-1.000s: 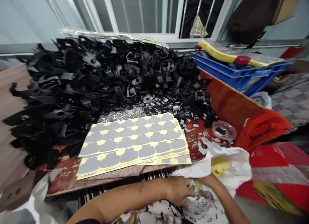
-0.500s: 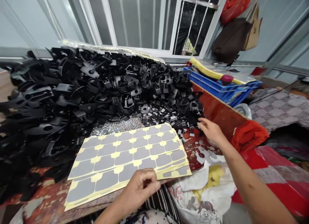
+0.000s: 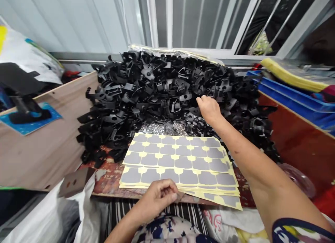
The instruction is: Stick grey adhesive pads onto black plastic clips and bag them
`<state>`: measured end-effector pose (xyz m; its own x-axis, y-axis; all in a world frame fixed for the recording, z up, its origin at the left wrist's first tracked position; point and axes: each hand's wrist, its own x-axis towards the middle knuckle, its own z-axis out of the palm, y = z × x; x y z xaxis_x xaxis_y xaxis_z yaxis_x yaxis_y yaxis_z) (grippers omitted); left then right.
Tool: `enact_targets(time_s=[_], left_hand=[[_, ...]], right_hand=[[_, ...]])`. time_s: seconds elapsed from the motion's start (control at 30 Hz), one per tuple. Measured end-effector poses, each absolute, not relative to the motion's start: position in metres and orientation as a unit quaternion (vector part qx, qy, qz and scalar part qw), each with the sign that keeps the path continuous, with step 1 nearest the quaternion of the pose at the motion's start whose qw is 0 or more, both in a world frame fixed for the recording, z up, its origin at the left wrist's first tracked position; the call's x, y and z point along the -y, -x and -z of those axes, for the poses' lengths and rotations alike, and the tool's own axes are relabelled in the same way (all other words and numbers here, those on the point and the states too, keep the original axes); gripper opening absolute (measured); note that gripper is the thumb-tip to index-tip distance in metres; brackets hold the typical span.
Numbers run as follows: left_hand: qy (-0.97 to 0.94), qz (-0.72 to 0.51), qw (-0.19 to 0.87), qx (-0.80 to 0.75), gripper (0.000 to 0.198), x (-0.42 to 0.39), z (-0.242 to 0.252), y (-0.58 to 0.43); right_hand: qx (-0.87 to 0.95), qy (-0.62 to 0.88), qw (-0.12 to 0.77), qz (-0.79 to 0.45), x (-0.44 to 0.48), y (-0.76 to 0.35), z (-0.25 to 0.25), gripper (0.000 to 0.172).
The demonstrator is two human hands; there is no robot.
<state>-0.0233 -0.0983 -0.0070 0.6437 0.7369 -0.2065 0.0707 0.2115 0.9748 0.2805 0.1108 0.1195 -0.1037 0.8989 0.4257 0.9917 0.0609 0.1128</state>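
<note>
My left hand [image 3: 162, 196] is at the near edge of the stacked sheets of grey die-cut stickers [image 3: 180, 161] on yellow backing. Its fingers are curled with thumb and forefinger together, and whatever lies between them cannot be made out. Over the heap of black plastic clip parts [image 3: 146, 93] reaches my right hand [image 3: 210, 109], fingers closed and pointing away from me. Its fingertips are partly hidden, so anything held there does not show. Between heap and sheets lies a mound of small shiny metal pieces [image 3: 167, 128].
A wooden board [image 3: 52, 138] flanks the worktable on the left, with a black stand [image 3: 27, 110] on it. At the right is a blue crate [image 3: 295, 101]. White sacks [image 3: 89, 204] sit low in front, and a barred window [image 3: 199, 21] is behind.
The view has turned left. My right hand has moved from the heap's right end to above its middle. My left hand stays by the sheets' near edge, still curled.
</note>
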Motion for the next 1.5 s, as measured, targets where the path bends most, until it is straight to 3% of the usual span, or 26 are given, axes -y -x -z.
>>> enact_targets(time_s=[0.07,0.2,0.33,0.43,0.6,0.73,0.8,0.93,1.0,1.17,1.33,1.5], left_hand=[[-0.527,-0.286,0.712,-0.366,0.041,0.093,0.004,0.034],[-0.413,-0.394,0.734,-0.369,0.059,0.077,-0.012,0.052],[-0.356,-0.356,0.811,-0.299,0.086,0.065,-0.029,0.051],[-0.35,-0.342,0.811,-0.322,0.083,0.054,-0.034,0.044],[-0.327,-0.422,0.742,-0.406,0.08,0.016,-0.032,0.048],[-0.38,-0.398,0.731,-0.404,0.061,0.013,-0.038,0.052],[-0.481,-0.337,0.721,-0.368,0.05,0.033,-0.048,0.052],[-0.678,-0.123,0.69,-0.223,0.065,0.09,-0.067,0.053],[-0.7,-0.082,0.685,-0.184,0.065,0.11,-0.068,0.056],[-0.578,-0.117,0.768,-0.249,0.055,0.121,-0.047,0.074],[-0.406,-0.207,0.817,-0.353,0.068,0.117,-0.032,0.087],[-0.36,-0.364,0.729,-0.453,0.055,0.097,-0.032,0.094]], right_hand=[[0.727,0.637,0.162,0.2,-0.1,-0.263,-0.115,0.045],[0.807,0.469,0.342,0.112,-0.036,-0.211,-0.078,0.038],[0.837,0.314,0.448,-0.017,0.036,-0.153,-0.036,0.025],[0.805,0.349,0.471,-0.089,0.059,-0.148,-0.016,0.029],[0.698,0.528,0.446,-0.184,0.069,-0.187,0.006,0.032],[0.755,0.513,0.383,-0.141,0.078,-0.184,0.024,0.025],[0.785,0.505,0.347,-0.088,0.077,-0.175,0.03,0.025],[0.797,0.536,0.279,-0.004,0.05,-0.172,0.031,0.034],[0.796,0.549,0.255,0.003,0.023,-0.178,0.026,0.038],[0.805,0.564,0.183,-0.027,-0.046,-0.18,0.016,0.038],[0.814,0.554,0.171,-0.037,-0.055,-0.169,0.017,0.032],[0.852,0.473,0.212,-0.079,-0.032,-0.172,0.011,0.035]])
